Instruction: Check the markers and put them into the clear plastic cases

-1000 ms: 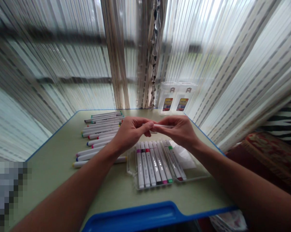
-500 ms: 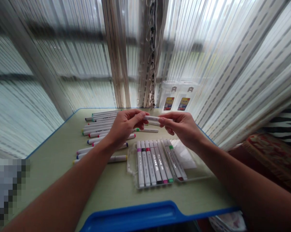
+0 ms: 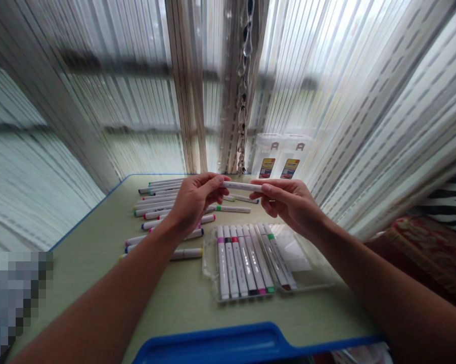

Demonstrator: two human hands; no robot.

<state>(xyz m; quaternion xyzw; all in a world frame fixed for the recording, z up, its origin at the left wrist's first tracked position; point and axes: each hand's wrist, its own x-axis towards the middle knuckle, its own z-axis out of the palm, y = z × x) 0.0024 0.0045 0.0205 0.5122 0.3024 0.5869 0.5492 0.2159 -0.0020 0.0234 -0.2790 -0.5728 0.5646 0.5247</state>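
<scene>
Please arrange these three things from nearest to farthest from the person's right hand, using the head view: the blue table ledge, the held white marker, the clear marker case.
1. White marker: touching the right hand, extending to its left.
2. Clear marker case: open, lower in the view than the hand.
3. Blue table ledge: at the near edge, farthest.

Head view, forward and down over table (image 3: 197, 303)
</scene>
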